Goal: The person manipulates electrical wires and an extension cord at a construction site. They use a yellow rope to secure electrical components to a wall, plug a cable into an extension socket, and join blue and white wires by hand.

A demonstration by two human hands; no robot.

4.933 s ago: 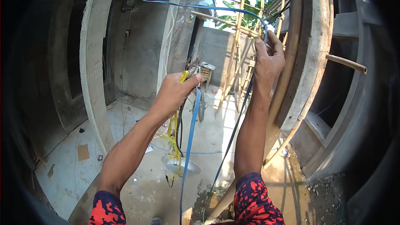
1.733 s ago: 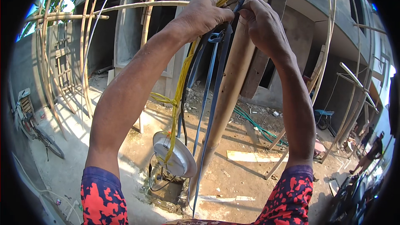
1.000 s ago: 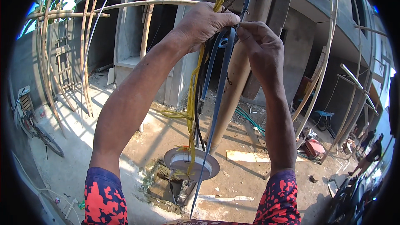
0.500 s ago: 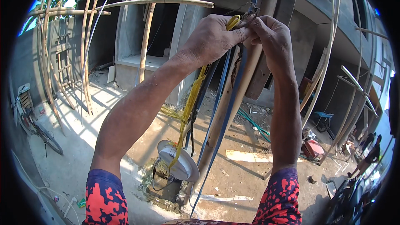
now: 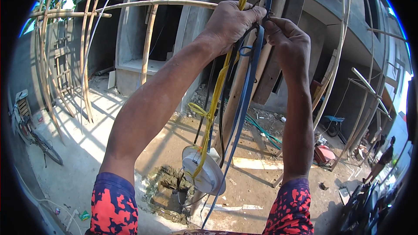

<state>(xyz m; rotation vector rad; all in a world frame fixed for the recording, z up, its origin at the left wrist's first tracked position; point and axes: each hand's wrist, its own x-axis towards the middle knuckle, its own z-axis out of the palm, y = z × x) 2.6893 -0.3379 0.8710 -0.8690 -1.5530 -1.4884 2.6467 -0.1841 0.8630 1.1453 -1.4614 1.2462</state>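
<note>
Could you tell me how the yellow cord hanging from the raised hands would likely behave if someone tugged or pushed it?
The yellow cord would probably be floppy: it sags and kinks into a loop below the left hand. It likely swings rather than holds shape, since the white round fitting dangles on it. That fitting seems light, because thin cord carries it.

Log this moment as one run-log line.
left hand: grips yellow cord | right hand: pinches blue cable | white round fixture: hangs from cord | behind: wooden post, bamboo scaffold
</note>
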